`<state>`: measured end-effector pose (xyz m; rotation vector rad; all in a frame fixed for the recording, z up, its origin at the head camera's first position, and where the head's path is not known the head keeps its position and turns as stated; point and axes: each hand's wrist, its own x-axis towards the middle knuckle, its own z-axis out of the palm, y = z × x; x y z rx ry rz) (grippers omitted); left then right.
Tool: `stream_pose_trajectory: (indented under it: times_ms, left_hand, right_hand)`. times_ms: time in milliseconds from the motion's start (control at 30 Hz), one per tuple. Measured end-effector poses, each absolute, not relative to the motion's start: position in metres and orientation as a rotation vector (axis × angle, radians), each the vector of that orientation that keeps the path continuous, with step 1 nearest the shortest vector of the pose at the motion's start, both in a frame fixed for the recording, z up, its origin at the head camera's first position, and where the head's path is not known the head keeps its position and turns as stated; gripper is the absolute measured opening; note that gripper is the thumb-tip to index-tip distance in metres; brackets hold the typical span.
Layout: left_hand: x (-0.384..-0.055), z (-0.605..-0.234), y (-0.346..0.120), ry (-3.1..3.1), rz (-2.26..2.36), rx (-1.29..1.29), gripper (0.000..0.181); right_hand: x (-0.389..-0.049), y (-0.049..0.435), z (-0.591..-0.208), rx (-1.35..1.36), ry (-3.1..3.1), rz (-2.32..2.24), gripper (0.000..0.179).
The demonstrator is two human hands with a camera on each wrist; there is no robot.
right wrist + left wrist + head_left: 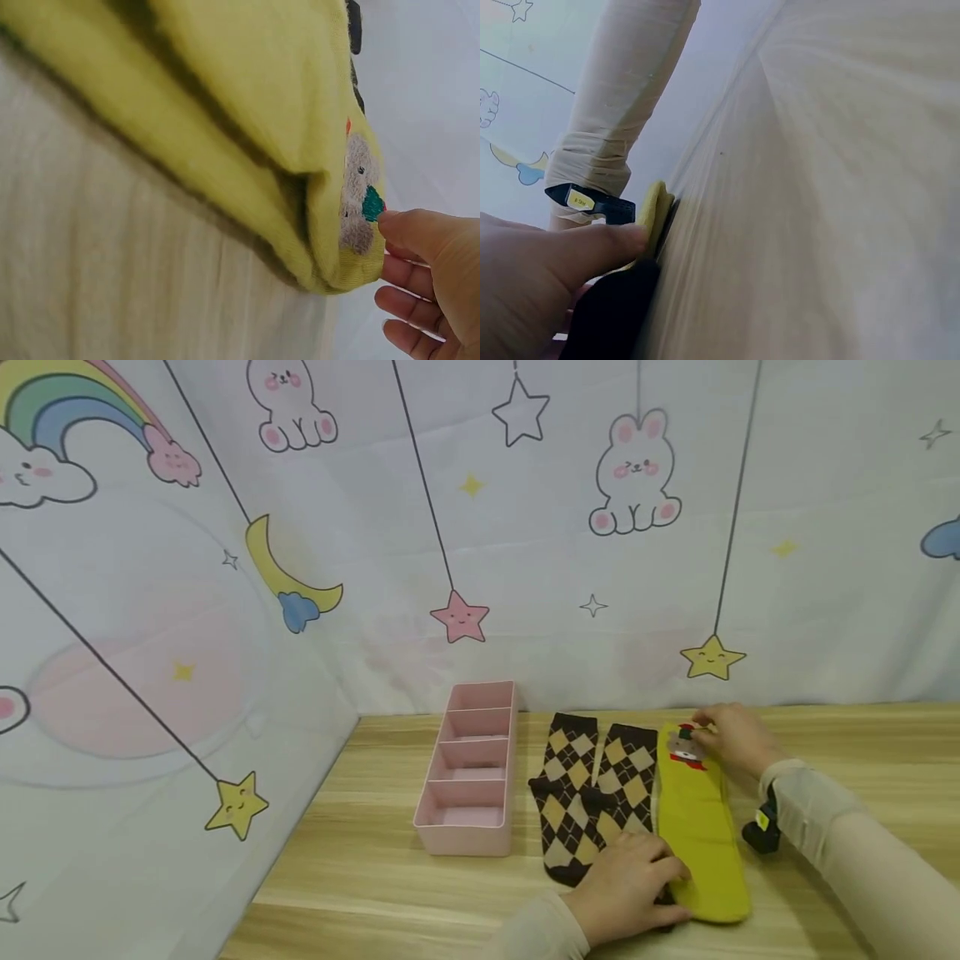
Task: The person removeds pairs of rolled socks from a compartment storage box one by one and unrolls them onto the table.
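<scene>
A yellow sock [701, 827] with an embroidered animal face [358, 202] at its cuff lies flat on the table. My right hand [738, 739] pinches the cuff, its thumb [409, 225] on the embroidery and its other fingers at the edge. Near the toe end, my left hand [630, 885] holds the sock's side edge between curled fingers and thumb [607, 251]. Two brown-and-tan argyle socks [567, 793] [628, 768] lie side by side to the left of the yellow one. My left hand covers the lower part of the nearer argyle sock.
Left of the socks stands a pink divided box [468, 839], its several compartments in one row. A white cloth wall [562, 660] printed with stars and rabbits borders the wood-grain table [352, 868] at the back and left. A black device [761, 831] is on my right wrist.
</scene>
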<state>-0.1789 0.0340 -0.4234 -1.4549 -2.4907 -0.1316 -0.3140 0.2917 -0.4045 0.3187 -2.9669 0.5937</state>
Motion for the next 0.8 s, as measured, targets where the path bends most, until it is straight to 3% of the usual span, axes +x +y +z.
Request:
stream_pose_trajectory:
  times_ms: [800]
  left_hand:
    - [-0.1788, -0.4276, 0.0351, -2.440, -0.130, -1.472, 0.018]
  right_hand:
    - [-0.3122, 0.2855, -0.4111, 0.390, -2.868, 0.509, 0.025]
